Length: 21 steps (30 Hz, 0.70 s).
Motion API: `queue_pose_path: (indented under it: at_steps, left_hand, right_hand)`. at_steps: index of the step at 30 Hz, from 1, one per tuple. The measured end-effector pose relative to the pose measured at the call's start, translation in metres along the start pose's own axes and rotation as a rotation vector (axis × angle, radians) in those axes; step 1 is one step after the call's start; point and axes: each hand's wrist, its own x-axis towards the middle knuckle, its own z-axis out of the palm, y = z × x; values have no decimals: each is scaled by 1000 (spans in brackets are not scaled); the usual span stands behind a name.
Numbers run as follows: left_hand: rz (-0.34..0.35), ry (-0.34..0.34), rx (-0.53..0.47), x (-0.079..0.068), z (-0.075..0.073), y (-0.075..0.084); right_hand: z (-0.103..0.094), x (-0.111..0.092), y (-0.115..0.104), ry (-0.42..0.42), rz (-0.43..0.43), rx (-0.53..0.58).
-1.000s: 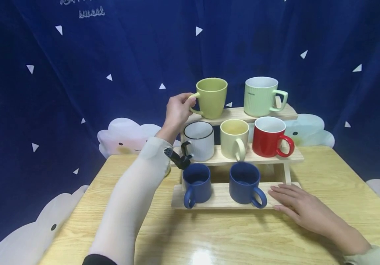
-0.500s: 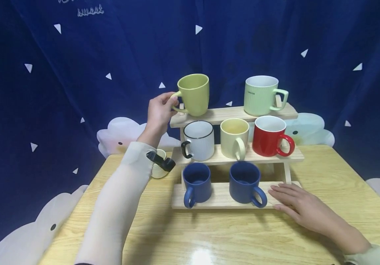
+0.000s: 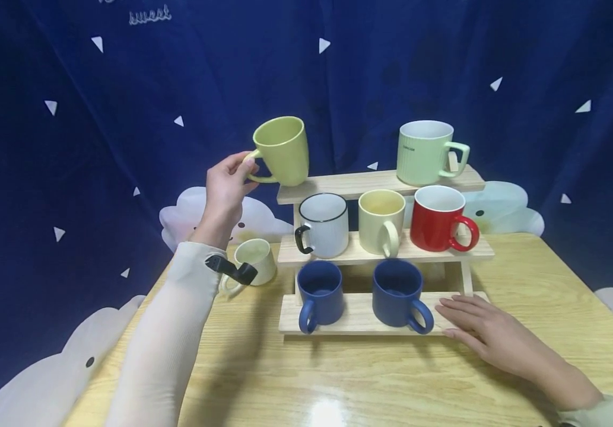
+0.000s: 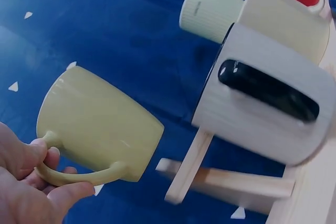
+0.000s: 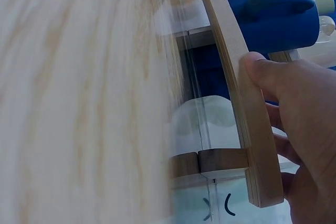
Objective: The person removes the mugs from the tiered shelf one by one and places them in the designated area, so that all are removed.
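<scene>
My left hand (image 3: 227, 188) pinches the handle of a yellow-green mug (image 3: 283, 151), thumb on one side and fingers on the other. Slightly tilted, the mug is at the left end of the rack's top shelf (image 3: 354, 184); in the left wrist view the mug (image 4: 100, 124) shows apart from the wood, against the curtain. My right hand (image 3: 490, 335) rests on the right end of the bottom shelf (image 3: 358, 314), fingers extended over the board. In the right wrist view its thumb touches the front edge of the board (image 5: 239, 77).
A pale green mug (image 3: 425, 153) stands on the top shelf. White (image 3: 324, 225), cream (image 3: 378, 222) and red (image 3: 437, 219) mugs fill the middle one; two blue mugs (image 3: 321, 293) sit below. Another cream mug (image 3: 257, 261) is on the table (image 3: 391, 379), left of the rack.
My left hand has carried the yellow-green mug leftward from above the top shelf to its left end, tilting it a little. The cream mug on the table has come into view. My right hand stays put.
</scene>
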Motion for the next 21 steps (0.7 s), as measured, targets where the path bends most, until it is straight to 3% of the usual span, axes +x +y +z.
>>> queue_pose_path:
  at_steps: [12,21]
  left_hand:
    - [14,90,-63,-8,-43,-9]
    - [21,135,-114,-14,-72,-13]
  right_hand:
    - [-1,1,-2,-21,18,9]
    - [0,1,0,16,-20,-5]
